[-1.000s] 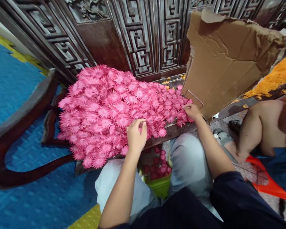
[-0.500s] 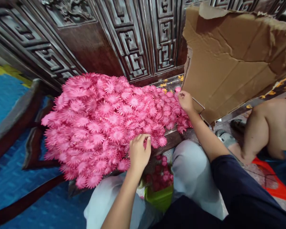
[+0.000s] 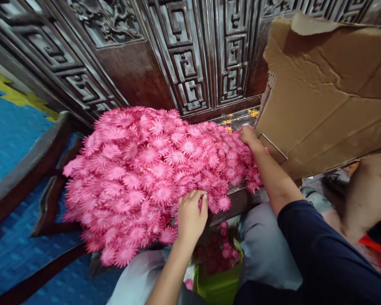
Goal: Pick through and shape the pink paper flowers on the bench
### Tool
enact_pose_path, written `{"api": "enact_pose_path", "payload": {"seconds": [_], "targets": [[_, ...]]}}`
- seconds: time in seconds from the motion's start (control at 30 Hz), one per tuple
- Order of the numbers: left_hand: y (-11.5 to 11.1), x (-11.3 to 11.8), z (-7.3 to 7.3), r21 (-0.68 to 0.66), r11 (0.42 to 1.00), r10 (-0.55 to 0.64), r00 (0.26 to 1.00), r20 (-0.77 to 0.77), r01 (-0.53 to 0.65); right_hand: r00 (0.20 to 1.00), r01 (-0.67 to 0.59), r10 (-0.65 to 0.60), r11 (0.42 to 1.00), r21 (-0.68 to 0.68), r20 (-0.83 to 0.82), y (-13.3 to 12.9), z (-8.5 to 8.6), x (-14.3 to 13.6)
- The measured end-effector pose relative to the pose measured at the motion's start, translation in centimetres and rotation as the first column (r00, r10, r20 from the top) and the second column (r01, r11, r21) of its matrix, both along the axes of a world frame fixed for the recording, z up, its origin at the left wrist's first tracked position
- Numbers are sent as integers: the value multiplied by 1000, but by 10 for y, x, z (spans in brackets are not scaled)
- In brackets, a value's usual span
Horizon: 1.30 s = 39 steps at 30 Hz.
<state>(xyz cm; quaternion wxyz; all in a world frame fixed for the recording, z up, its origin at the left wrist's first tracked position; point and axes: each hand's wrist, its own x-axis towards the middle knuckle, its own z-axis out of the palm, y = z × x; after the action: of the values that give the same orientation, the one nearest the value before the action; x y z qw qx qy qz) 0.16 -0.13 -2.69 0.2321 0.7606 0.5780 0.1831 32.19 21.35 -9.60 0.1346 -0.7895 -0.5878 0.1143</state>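
A big heap of pink flowers (image 3: 139,169) with thin, spiky petals lies on a dark wooden bench (image 3: 233,203). My left hand (image 3: 192,216) is at the heap's front edge, back of the hand up, its fingers curled in toward the thumb; whatever they hold, if anything, is hidden. At the heap's right end, beside the cardboard, my right hand (image 3: 249,136) is closed with its fingertips down at the pink flowers. Some pink shows at its fingers, but I cannot make out what it grips.
A torn cardboard sheet (image 3: 320,97) stands at the right. Carved dark wood panels (image 3: 190,63) rise behind. Small yellow-orange pieces (image 3: 253,112) lie at the back. Between my knees is a green container (image 3: 217,281) with pink flowers in it. Another person's bare limb (image 3: 366,195) is at the right.
The view has shifted, so the heap and cardboard appear lower and farther right. My right hand has lowered toward the flowers at the heap's end. My left hand keeps its place at the front edge.
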Motion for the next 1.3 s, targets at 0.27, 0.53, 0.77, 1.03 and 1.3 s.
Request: {"api": "enact_pose_path", "payload": {"seconds": [0.27,0.53,0.77,1.03,1.3], "targets": [[1,1,-2,45,999,-8,1000,-23,9,952,-123,229,895,428,-203,-13,45,-8],[-7,12,5,72,996,-51,998,-39,54,911,-1,183,897,442,-370,-50,55,-16],[-11,14,8,107,992,-57,996,-74,65,716,230,109,896,381,-689,-87,63,-11],[-18,24,8,163,984,-68,997,-42,74,497,448,-11,860,246,-868,-114,64,-20],[-22,30,14,165,986,-60,985,163,33,479,493,1,827,270,-878,-144,81,-28]]}}
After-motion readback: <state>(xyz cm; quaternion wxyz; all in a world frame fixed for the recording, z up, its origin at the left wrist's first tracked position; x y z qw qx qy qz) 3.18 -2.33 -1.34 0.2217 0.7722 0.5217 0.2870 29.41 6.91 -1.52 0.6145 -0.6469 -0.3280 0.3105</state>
